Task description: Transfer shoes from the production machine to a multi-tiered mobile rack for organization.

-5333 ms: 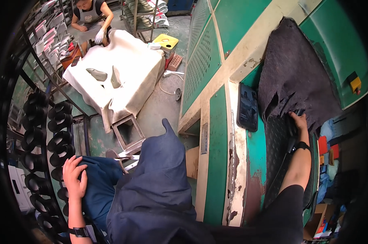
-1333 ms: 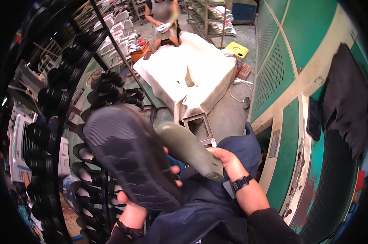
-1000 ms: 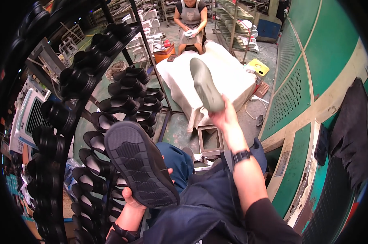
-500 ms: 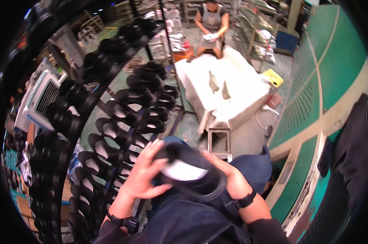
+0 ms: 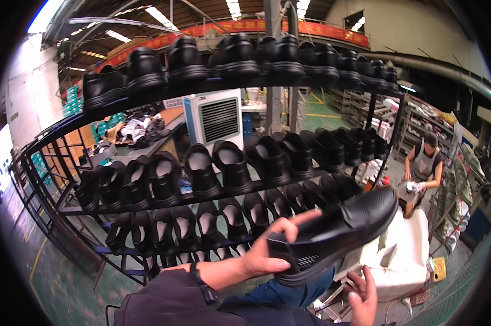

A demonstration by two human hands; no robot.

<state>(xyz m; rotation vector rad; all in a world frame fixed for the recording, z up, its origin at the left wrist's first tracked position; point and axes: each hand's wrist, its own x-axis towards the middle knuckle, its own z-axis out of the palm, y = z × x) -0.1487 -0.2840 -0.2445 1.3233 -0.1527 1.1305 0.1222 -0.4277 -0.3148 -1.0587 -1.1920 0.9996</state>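
A black slip-on shoe point(image 5: 340, 231) is in my left hand point(image 5: 264, 252), gripped by its heel end. Its toe points up and to the right, and small perforations show on its side near the heel. Below the shoe's front half, my right hand point(image 5: 364, 299) is apart from it, fingers spread and holding nothing. Just beyond my left hand, similar black shoes point(image 5: 232, 163) line a metal rack point(image 5: 142, 205) on several levels, many with pale insoles showing. The top shelf carries more black shoes point(image 5: 238, 58), heels toward me.
A white-covered table point(image 5: 414, 255) stands to the right, with a seated person point(image 5: 423, 168) in an apron behind it. A yellow box point(image 5: 439, 269) is near the table. Beyond the rack are a white air cooler point(image 5: 215, 117) and a cluttered workbench point(image 5: 148, 144).
My view has swung left and up to face the rack. The shoe, earlier between both hands, is now in my left hand alone; my right hand has come away.
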